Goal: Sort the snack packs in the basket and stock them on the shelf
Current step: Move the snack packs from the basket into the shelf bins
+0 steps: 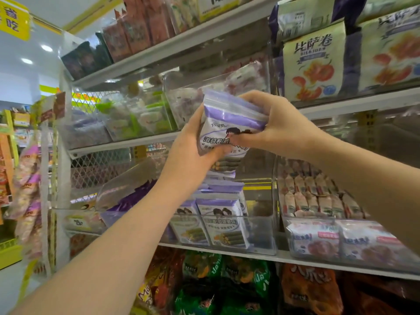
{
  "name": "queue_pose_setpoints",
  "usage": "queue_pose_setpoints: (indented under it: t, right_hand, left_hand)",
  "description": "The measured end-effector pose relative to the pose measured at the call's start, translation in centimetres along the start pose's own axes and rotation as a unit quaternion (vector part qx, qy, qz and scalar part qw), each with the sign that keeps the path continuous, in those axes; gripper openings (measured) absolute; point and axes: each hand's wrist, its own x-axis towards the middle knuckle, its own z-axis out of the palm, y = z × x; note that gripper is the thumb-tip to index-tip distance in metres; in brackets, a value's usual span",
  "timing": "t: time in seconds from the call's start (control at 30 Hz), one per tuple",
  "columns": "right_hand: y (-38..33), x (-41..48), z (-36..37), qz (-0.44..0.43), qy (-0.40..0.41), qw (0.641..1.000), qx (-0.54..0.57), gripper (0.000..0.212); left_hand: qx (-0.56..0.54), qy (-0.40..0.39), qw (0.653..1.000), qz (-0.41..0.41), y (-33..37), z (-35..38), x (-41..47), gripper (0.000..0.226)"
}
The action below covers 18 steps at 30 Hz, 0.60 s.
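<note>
The left hand (193, 155) curled round the packs (229, 119) low down and the right hand (275, 123) pinched their top, holding them in the air above the bin (261, 230). I reckoned the glossy stack could slide apart, or knock over the row (223, 221) standing in the bin.

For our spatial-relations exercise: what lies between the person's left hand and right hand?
The head view shows purple-and-white seaweed roll packs between the left hand and the right hand, gripped by both.
</note>
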Motion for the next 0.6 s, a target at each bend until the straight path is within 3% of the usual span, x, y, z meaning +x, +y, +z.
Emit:
queue_pose_setpoints:
  t: [0.13,0.3,0.43,0.5,0.6]
  right_hand:
    - [1.3,-0.2,-0.3,-0.071,0.058,0.977,-0.192,0.055]
    - [4.5,-0.5,2.0,-0.032,-0.02,0.937,-0.348,0.052]
    - [6.4,1.0,4.3,0.098,-0.057,0.936,-0.333,0.049]
    - [7.2,2.0,5.0,0.182,-0.134,0.927,-0.299,0.049]
    - [8.0,3.1,5.7,0.314,-0.295,0.872,-0.233,0.053]
  left_hand:
    - [0.097,0.044,0.994,0.008,-1.3,1.2,0.5,0.032]
    - [0.174,-0.051,0.982,-0.048,-5.8,2.1,-2.7,0.032]
    - [0.24,-0.112,0.963,-0.055,-7.6,2.2,-3.8,0.037]
    - [0.242,-0.118,0.962,-0.044,-7.9,2.1,-3.9,0.035]
    - [0.238,-0.117,0.964,-0.027,-8.0,1.9,-3.9,0.035]
